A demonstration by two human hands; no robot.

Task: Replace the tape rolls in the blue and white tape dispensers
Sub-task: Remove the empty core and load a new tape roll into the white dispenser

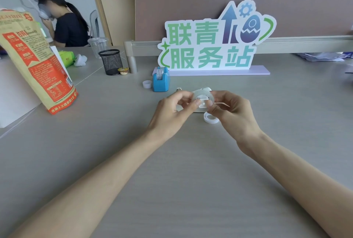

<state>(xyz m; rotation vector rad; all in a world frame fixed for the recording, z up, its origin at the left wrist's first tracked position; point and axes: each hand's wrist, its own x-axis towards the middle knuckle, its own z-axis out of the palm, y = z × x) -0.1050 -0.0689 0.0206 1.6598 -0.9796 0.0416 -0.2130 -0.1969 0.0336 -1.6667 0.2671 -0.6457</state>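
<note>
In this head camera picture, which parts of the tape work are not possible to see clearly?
- White tape dispenser, head view: both hands cover its sides, so whether a roll sits inside is unclear.
- Left hand and right hand: the fingertips overlap the clear tape, so the exact grip is hidden.
- Loose tape roll: the right hand partly covers it.
- Blue tape dispenser: too small to see its cutter.

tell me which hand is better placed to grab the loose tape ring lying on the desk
Right, probably. The loose tape ring lies just under the right hand, nearly touching it. The left hand sits further away, both pinching the white dispenser.
</note>
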